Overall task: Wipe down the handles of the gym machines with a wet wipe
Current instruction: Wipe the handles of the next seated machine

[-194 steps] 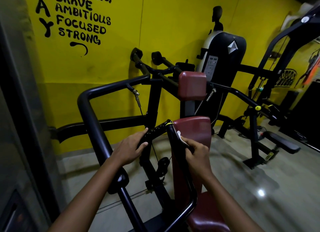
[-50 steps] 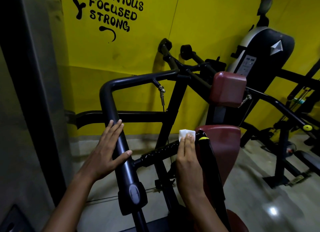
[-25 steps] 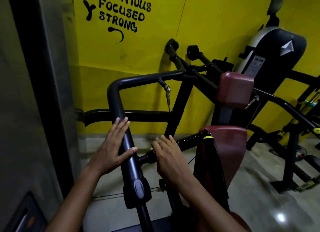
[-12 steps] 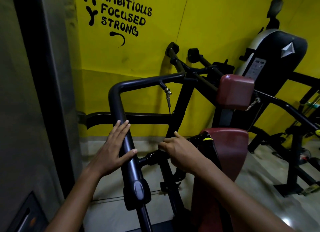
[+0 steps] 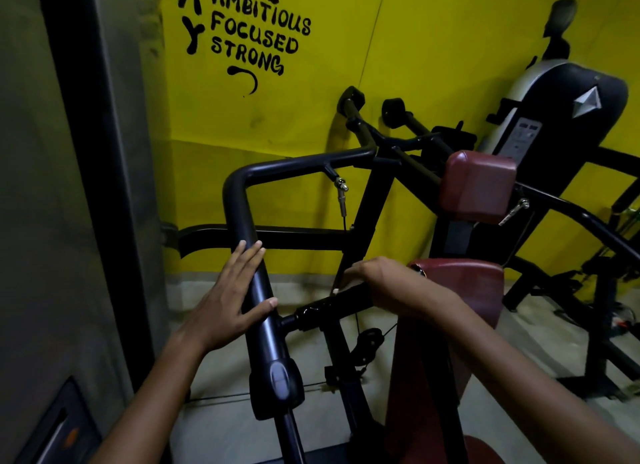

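Item: gym machine, black frame, yellow wall [image 5: 450,47] behind.

Left hand [image 5: 228,297]: flat and open on the upright frame bar [image 5: 258,283], fingers spread along the tube, thumb hooked round the near side. It holds nothing; it seems to brace the machine.

Right hand [image 5: 384,283]: curled over the horizontal ribbed handle [image 5: 329,307], closed round it from above. A small white corner shows at the fingertips on the handle's left side; this is taken to be the wet wipe [image 5: 335,291], pressed between palm and grip. Most of the wipe is hidden under the hand.

Handle: runs from the frame bar rightward toward the dark red seat back [image 5: 460,283]. The stretch between the two hands lies bare and glossy.

Step in hand, as judged: wiping along this handle.

Handling notes: keep the wipe wrapped round the full girth, not only the top. Twist the wrist while sliding so the ribs get cleaned in their grooves. Carry the stroke right up to the joint at the frame bar. Keep the left hand steady so the arm does not swing.
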`<act>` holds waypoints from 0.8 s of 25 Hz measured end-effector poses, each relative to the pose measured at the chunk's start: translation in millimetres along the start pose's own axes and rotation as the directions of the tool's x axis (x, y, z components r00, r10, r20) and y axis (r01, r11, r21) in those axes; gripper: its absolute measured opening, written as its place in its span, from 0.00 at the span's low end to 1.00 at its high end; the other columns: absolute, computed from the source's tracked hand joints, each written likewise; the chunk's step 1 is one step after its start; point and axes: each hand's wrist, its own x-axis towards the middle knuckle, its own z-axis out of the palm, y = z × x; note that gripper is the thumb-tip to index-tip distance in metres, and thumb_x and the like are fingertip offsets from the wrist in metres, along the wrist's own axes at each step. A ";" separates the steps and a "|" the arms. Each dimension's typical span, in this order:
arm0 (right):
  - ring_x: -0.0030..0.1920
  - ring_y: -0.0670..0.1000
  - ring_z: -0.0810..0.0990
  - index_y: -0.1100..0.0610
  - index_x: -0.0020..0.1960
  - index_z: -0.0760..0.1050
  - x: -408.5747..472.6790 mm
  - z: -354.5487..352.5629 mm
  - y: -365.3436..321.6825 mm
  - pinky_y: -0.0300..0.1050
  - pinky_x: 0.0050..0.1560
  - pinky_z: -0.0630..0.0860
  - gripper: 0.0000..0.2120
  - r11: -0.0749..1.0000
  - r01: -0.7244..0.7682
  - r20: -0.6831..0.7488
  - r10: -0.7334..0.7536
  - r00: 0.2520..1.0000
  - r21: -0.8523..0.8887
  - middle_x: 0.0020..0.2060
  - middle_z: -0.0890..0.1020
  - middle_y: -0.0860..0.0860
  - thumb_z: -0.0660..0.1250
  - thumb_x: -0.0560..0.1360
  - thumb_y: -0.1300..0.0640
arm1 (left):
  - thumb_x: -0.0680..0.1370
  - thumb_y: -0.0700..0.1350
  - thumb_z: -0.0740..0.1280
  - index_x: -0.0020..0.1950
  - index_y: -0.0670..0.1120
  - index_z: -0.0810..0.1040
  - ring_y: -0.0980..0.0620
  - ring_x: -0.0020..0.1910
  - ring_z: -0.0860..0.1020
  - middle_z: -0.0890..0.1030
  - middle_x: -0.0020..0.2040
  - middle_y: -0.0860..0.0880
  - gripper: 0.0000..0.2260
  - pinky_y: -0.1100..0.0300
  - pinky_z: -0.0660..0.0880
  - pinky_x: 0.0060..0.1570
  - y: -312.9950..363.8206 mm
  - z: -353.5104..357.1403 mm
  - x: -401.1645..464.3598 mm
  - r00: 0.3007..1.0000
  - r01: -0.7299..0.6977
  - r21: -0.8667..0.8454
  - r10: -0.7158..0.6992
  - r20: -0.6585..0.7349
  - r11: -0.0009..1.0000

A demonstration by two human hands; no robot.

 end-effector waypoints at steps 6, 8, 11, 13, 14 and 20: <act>0.56 0.53 0.79 0.52 0.60 0.75 -8.1 -8.4 0.4 0.50 0.50 0.80 0.15 0.997 -0.017 0.010 0.017 1.000 -0.078 0.55 0.80 0.52 0.63 0.75 0.64 | 0.72 0.71 0.53 0.78 0.52 0.49 0.60 0.76 0.40 0.45 0.77 0.61 0.40 0.54 0.50 0.70 -1.8 1.3 -0.9 1.000 0.003 -0.001 -0.003 -0.009 1.000; 0.57 0.52 0.78 0.53 0.59 0.76 -8.5 -16.4 3.3 0.50 0.52 0.79 0.15 1.000 -0.017 0.031 0.017 0.999 -0.011 0.55 0.81 0.52 0.63 0.75 0.65 | 0.72 0.72 0.53 0.78 0.52 0.49 0.61 0.76 0.40 0.45 0.77 0.61 0.40 0.54 0.50 0.70 -0.2 0.7 -0.9 1.000 0.003 -0.005 -0.003 -0.005 1.000; 0.55 0.53 0.79 0.53 0.59 0.76 -10.5 -23.7 9.0 0.49 0.50 0.79 0.15 0.992 -0.077 0.023 0.080 0.997 -0.099 0.54 0.80 0.53 0.62 0.75 0.65 | 0.71 0.73 0.51 0.78 0.52 0.49 0.61 0.76 0.40 0.45 0.77 0.61 0.41 0.53 0.50 0.70 0.0 1.0 -1.4 1.000 0.000 -0.003 0.000 -0.007 1.000; 0.54 0.54 0.79 0.54 0.59 0.76 -12.0 -20.5 6.3 0.50 0.49 0.79 0.15 0.985 -0.097 0.017 0.101 0.995 -0.146 0.54 0.80 0.54 0.61 0.76 0.64 | 0.71 0.73 0.51 0.78 0.52 0.49 0.61 0.76 0.40 0.45 0.77 0.60 0.41 0.52 0.51 0.70 -0.6 1.1 -1.2 1.000 0.003 -0.002 -0.003 -0.007 1.000; 0.54 0.55 0.79 0.54 0.60 0.76 -12.9 -19.5 4.4 0.50 0.49 0.79 0.15 0.987 -0.085 0.024 0.089 0.996 -0.133 0.54 0.80 0.54 0.61 0.75 0.64 | 0.71 0.73 0.51 0.78 0.52 0.49 0.61 0.76 0.40 0.45 0.77 0.61 0.41 0.52 0.51 0.70 -0.5 0.9 -1.3 1.000 0.006 0.002 -0.006 -0.005 1.000; 0.52 0.57 0.79 0.55 0.57 0.77 -18.6 -37.1 13.0 0.49 0.45 0.78 0.12 0.955 -0.217 0.027 0.227 0.974 -0.200 0.51 0.80 0.55 0.59 0.77 0.61 | 0.71 0.73 0.51 0.78 0.53 0.49 0.61 0.76 0.40 0.45 0.77 0.62 0.41 0.53 0.52 0.68 0.5 0.1 -1.9 1.000 0.008 0.014 -0.008 -0.005 1.000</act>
